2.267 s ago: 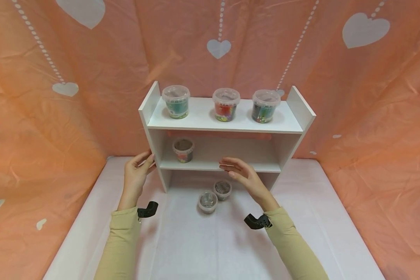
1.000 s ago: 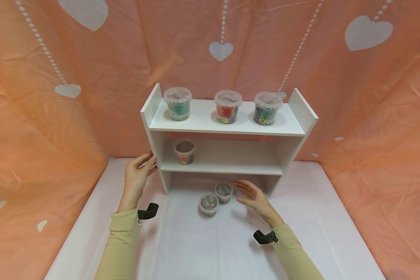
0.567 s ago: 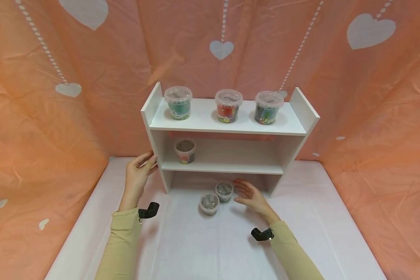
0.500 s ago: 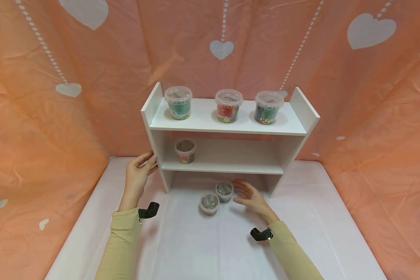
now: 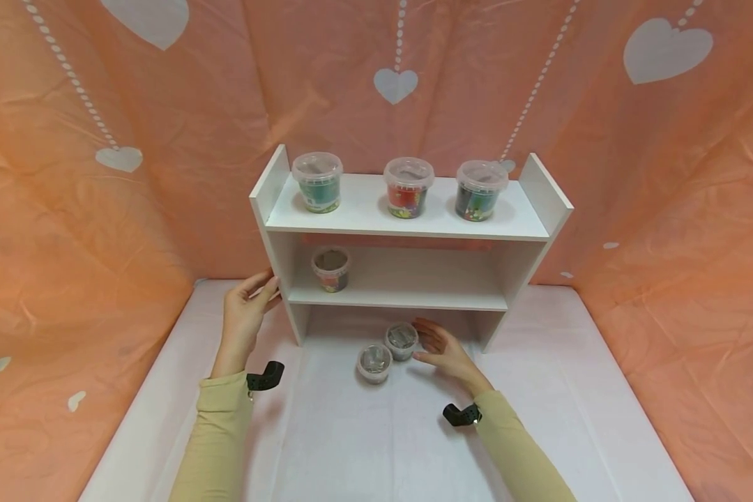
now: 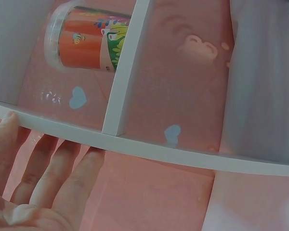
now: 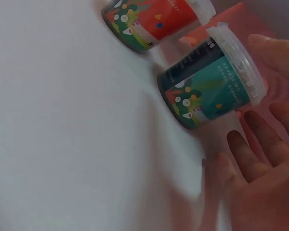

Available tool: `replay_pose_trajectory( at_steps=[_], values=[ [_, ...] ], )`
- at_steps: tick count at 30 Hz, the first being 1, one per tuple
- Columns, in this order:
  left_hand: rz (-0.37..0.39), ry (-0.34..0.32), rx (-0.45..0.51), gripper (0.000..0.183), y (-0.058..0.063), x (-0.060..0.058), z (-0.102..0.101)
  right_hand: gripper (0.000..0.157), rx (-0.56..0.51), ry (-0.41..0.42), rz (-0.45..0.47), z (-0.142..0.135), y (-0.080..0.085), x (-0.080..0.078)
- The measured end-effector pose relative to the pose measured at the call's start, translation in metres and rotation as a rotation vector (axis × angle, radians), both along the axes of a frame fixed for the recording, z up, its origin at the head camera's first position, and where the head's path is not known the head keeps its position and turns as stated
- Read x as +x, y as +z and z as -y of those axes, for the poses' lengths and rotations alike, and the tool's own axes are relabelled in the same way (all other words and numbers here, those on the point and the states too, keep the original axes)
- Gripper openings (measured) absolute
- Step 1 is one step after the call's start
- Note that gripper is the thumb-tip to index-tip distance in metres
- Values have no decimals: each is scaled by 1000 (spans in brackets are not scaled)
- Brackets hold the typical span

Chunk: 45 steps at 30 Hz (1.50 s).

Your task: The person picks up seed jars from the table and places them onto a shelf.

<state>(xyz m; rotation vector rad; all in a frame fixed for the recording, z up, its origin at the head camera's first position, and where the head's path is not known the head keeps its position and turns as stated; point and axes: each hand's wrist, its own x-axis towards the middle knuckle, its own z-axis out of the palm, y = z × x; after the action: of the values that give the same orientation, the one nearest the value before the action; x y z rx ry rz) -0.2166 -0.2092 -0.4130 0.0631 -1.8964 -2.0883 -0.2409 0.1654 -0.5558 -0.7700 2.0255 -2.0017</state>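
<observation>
My left hand rests at the left side panel of a white shelf unit; in the left wrist view its thumb touches the panel's front edge and the fingers reach straight along the outside. My right hand is just right of a lidded plastic tub with a green label, its fingers spread and relaxed, with a gap to the tub in the right wrist view. That tub stands upright on the table below the middle board. Close in front of it stands a second lidded tub, red-labelled.
Along the top board stand a green tub, a red tub and a dark green tub. Another tub is on the middle board's left end. White cloth covers the table; an orange sheet with hearts hangs around it.
My right hand has come down from in front of the middle board to the table, then edged left toward the green-labelled tub. The left hand stays at the side panel.
</observation>
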Motion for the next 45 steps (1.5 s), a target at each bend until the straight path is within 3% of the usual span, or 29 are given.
replay_pose_trajectory(
  at_steps=[6, 13, 45],
  values=[
    [12, -8, -25, 40, 0, 1, 1, 73, 7, 18, -15, 3, 2, -4],
    [20, -10, -35, 41, -1, 1, 1, 73, 12, 44, -3, 11, 29, 4],
    [15, -7, -17, 40, 0, 1, 1, 74, 62, 41, 48, 22, 31, 6]
  ],
)
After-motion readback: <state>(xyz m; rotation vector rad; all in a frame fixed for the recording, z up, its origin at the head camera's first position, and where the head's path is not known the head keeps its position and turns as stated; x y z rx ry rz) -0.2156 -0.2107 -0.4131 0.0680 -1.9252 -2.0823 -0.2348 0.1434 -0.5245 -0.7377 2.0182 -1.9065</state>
